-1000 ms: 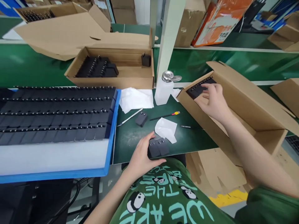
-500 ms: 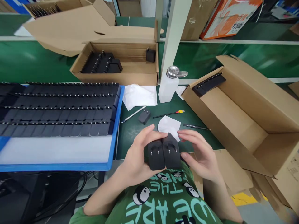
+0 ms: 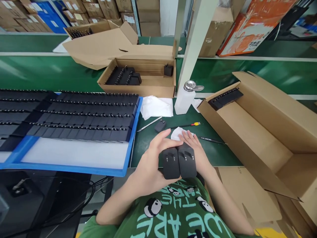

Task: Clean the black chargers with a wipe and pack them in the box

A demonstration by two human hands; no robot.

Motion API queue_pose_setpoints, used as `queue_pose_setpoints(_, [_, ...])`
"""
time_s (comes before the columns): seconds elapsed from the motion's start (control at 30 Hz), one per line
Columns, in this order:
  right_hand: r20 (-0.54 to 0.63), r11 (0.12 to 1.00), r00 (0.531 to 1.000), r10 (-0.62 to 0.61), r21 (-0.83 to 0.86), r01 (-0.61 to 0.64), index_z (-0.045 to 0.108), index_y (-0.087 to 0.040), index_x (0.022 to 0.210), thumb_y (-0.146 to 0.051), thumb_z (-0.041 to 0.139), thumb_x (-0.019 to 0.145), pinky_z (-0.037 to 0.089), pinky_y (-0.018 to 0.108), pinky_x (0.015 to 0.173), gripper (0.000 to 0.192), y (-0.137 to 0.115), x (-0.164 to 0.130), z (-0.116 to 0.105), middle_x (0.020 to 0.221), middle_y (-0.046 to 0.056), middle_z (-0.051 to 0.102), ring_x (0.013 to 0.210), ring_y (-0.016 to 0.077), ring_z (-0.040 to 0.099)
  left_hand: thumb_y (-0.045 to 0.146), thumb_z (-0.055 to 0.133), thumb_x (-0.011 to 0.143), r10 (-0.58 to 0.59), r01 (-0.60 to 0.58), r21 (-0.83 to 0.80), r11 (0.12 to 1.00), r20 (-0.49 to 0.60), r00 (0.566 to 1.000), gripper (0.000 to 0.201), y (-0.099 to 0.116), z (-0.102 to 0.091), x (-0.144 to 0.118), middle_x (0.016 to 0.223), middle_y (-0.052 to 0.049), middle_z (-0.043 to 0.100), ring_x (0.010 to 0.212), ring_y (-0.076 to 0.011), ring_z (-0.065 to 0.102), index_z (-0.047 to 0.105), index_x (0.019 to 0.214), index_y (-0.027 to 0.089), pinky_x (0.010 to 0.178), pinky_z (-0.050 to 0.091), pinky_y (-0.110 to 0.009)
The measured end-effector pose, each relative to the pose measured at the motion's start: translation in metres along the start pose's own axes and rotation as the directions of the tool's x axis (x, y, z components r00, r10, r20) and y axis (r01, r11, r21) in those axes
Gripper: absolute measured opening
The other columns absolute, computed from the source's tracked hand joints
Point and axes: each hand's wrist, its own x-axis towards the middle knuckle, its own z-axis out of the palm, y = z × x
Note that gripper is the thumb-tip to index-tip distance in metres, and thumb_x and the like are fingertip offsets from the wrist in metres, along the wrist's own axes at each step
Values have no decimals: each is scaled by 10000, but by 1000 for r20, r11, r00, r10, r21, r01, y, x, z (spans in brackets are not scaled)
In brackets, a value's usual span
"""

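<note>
Two black plug adapters (image 3: 179,165) sit side by side in my left hand (image 3: 148,162), prongs facing up toward me. Its thumb and fingers close around them from the left. My right hand (image 3: 200,152) reaches out behind the adapters, its fingers stretched onto a small crumpled white cloth (image 3: 175,134) on the green bench; part of that hand is hidden by the adapters. Beyond lie a single black adapter (image 3: 160,125), a thin metal tool (image 3: 149,124) and a black stick with a yellow-red end (image 3: 185,125). To the right is a pair of black tweezers (image 3: 211,140).
A blue-edged tray (image 3: 125,172) with rows of black adapters stands left. An open carton (image 3: 262,132) with several adapters is at right, another carton (image 3: 153,90) behind. A white pump bottle (image 3: 184,100) stands by the post (image 3: 195,39), near folded white wipes (image 3: 158,107).
My right hand has moved left and forward from beside the adapters onto the white cloth. My left hand keeps its hold on both adapters. The camera view has tilted up and shifted left.
</note>
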Motion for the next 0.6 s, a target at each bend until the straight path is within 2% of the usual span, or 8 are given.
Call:
queue_pose_setpoints(0.17, [-183,996,983,-18,81,33,729,-192,1169,-210,438,990,421,582,1164,342,-7,5,0,1304,119,699,1336,296,583,234,877,706,-58,58,-34,998,-9,998,1047,2,-5,-2,1270,-64,686,1186,-255,668,236,1529,333,1023,529,-390])
queue_pose_setpoints(0.27, [-344,988,939,27,154,28,759,-210,1050,-190,499,966,588,478,998,274,-8,5,-9,1094,81,783,1110,257,725,236,879,692,-101,101,-27,995,-22,995,1025,3,-8,-1,1254,-62,690,1170,-257,672,274,1514,329,999,539,-384])
queue_pose_setpoints(0.37, [-540,973,831,134,231,-7,701,-226,1225,-171,526,969,652,364,761,315,-14,2,-32,1091,77,780,920,223,766,240,879,692,-113,114,19,993,-34,993,975,2,-10,2,1235,-57,697,1140,-244,682,318,1486,317,1008,529,-384])
queue_pose_setpoints(0.43, [-655,965,735,177,263,2,624,-295,1353,-139,542,959,646,386,788,432,-24,-1,-53,1189,55,753,987,236,754,260,885,690,-106,108,55,993,-40,994,935,-2,-10,3,1228,-54,699,1124,-234,686,350,1455,307,1013,523,-375])
queue_pose_setpoints(0.47, [-689,968,713,129,244,60,598,-330,1384,-113,549,945,636,419,848,493,-32,-1,-65,1220,38,742,1063,250,735,266,887,687,-103,106,70,992,-42,994,918,-4,-10,4,1226,-54,698,1122,-230,687,364,1441,302,1004,528,-365])
queue_pose_setpoints(0.53, [-649,953,745,-154,103,286,608,-357,1373,-54,557,911,593,462,981,554,-48,0,-85,1221,6,744,1203,256,679,267,867,704,-93,97,92,991,-41,995,860,-8,-9,5,1235,-59,694,1127,-229,687,389,1418,289,978,541,-346])
queue_pose_setpoints(0.57, [-551,901,756,-354,16,433,629,-343,1350,-34,547,907,569,460,1032,546,-54,1,-93,1211,0,748,1251,244,651,259,832,738,-84,88,102,991,-38,996,800,-9,-9,5,1244,-64,691,1130,-229,687,402,1413,282,968,548,-344])
queue_pose_setpoints(0.6, [-419,822,736,-532,-44,568,650,-308,1325,-30,528,917,552,449,1065,509,-58,3,-100,1208,5,750,1282,230,629,250,791,773,-74,78,119,990,-38,997,733,-11,-9,6,1250,-70,690,1132,-229,687,420,1404,274,966,552,-348])
